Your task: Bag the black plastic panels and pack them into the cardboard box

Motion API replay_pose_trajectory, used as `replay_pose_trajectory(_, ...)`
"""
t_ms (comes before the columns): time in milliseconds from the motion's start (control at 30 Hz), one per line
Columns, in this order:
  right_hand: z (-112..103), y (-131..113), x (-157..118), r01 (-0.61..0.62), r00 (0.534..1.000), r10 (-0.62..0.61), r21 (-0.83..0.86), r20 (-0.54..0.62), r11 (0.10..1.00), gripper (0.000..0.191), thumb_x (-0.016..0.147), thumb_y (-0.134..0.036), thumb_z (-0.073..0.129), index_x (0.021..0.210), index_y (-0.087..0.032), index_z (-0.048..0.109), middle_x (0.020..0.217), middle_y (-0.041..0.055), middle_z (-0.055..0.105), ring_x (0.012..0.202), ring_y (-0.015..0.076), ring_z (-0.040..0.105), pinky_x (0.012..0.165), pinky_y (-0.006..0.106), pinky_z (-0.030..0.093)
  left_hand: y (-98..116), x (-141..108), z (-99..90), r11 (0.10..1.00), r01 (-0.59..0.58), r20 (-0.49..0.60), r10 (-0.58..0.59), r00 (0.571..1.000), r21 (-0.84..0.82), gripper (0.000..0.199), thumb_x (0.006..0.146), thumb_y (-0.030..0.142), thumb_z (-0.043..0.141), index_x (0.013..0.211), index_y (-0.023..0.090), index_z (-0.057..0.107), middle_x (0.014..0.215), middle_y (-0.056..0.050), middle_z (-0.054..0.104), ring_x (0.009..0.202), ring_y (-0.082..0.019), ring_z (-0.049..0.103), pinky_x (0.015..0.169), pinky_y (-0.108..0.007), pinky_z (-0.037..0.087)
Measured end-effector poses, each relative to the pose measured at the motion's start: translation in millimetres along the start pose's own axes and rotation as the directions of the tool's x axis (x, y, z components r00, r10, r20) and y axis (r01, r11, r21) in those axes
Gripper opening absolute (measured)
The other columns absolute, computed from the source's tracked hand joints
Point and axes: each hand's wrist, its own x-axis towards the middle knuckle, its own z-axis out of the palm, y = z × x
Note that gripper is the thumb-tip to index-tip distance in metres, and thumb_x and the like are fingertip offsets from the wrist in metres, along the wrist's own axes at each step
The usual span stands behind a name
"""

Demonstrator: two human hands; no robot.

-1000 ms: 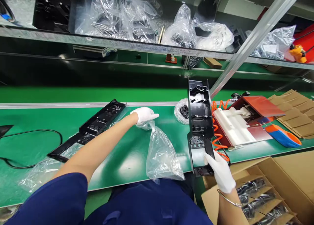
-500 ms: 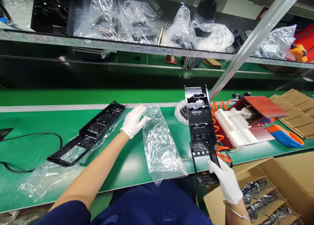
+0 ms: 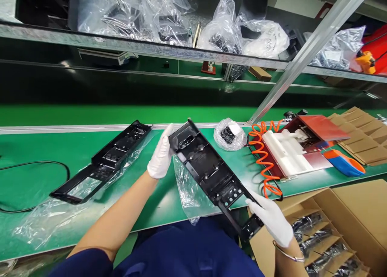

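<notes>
In the head view, the long, black, apparently plastic panel [image 3: 208,168] had swung aslant at centre frame, now spanning both hands: my white-gloved right hand [image 3: 272,220] gripped its lower-right end; my white-gloved left hand [image 3: 160,158], fingers nearly straight, met its upper-left end, though I couldn't tell its hold.

Green bench [image 3: 157,206]: black frame [image 3: 116,154] laid on clear plastic [image 3: 36,224]; flat bag [image 3: 189,190] spread mid-bench; bagged parts [image 3: 228,135], orange hose [image 3: 267,177], fixture [image 3: 284,154], blue-orange item [image 3: 344,161], cardboard [image 3: 361,134] placed at right. Shelf [image 3: 121,44] loaded with bags [image 3: 223,27].
</notes>
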Motion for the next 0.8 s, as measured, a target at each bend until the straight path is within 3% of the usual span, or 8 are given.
replay_pose_trajectory(67,-4,2,-1,0.009,1.000,-0.009,0.020,-0.011,1.000,0.053,0.074,-0.057,0.076,0.116,-0.025,0.081,0.105,0.0079,0.079,0.103,0.0324,0.071,0.097,0.046,0.059,4,-14,-0.6,0.980,-0.195,-0.113,0.200,0.973,0.049,0.065,0.095,0.067,0.054,0.149,0.029,0.054,0.160,-0.002,0.050,0.152,-0.027,0.039,0.124,-0.036,0.036)
replay_pose_trajectory(133,-7,5,-4,0.015,0.999,-0.010,0.091,-0.051,0.996,0.053,0.075,-0.059,0.075,0.113,-0.023,0.082,0.096,0.0093,0.079,0.093,0.0315,0.074,0.091,0.045,0.061,8,-27,-2.0,0.955,-0.278,-0.180,0.293,0.939,0.106,0.055,0.094,0.064,0.059,0.137,0.030,0.065,0.154,-0.001,0.057,0.150,-0.026,0.043,0.124,-0.037,0.036)
replay_pose_trajectory(233,-12,11,-7,0.087,0.986,-0.052,0.221,-0.159,0.971,0.051,0.081,-0.063,0.073,0.106,-0.020,0.083,0.096,0.0129,0.079,0.088,0.0298,0.075,0.080,0.040,0.064,13,-44,-0.9,0.966,-0.251,-0.250,0.258,0.933,0.060,0.050,0.090,0.066,0.064,0.121,0.028,0.074,0.131,-0.003,0.072,0.128,-0.027,0.064,0.114,-0.040,0.049)
replay_pose_trajectory(367,-15,15,-6,0.226,0.959,-0.163,0.274,-0.234,0.935,0.041,0.087,-0.060,0.071,0.098,-0.022,0.082,0.110,0.0137,0.078,0.098,0.0276,0.077,0.076,0.032,0.064,21,-59,4.0,0.969,-0.248,-0.318,0.230,0.920,-0.018,0.048,0.086,0.063,0.071,0.114,0.025,0.077,0.120,-0.004,0.076,0.113,-0.024,0.071,0.105,-0.036,0.056)
replay_pose_trajectory(500,-14,16,-4,0.271,0.948,-0.216,0.237,-0.233,0.933,0.042,0.094,-0.060,0.061,0.097,-0.023,0.081,0.098,0.0124,0.079,0.079,0.0268,0.075,0.063,0.035,0.061,24,-67,2.6,0.971,-0.238,-0.332,0.212,0.919,-0.036,0.050,0.084,0.064,0.073,0.114,0.024,0.078,0.120,-0.006,0.076,0.113,-0.025,0.071,0.102,-0.035,0.058)
replay_pose_trajectory(633,-14,13,-4,0.290,0.942,-0.238,0.220,-0.236,0.931,0.044,0.097,-0.059,0.054,0.098,-0.023,0.080,0.076,0.0091,0.073,0.056,0.0230,0.064,0.050,0.036,0.052,24,-71,-2.4,0.968,-0.249,-0.304,0.238,0.922,0.003,0.048,0.086,0.063,0.071,0.116,0.025,0.078,0.123,-0.006,0.076,0.117,-0.025,0.070,0.104,-0.033,0.057)
replay_pose_trajectory(800,-14,7,-3,0.274,0.951,-0.222,0.258,-0.216,0.926,0.040,0.097,-0.056,0.057,0.097,-0.023,0.080,0.056,0.0037,0.058,0.046,0.0199,0.053,0.046,0.034,0.045,27,-74,-3.6,0.960,-0.275,-0.286,0.278,0.917,0.048,0.049,0.088,0.062,0.071,0.117,0.023,0.078,0.124,-0.006,0.075,0.117,-0.025,0.070,0.104,-0.033,0.057)
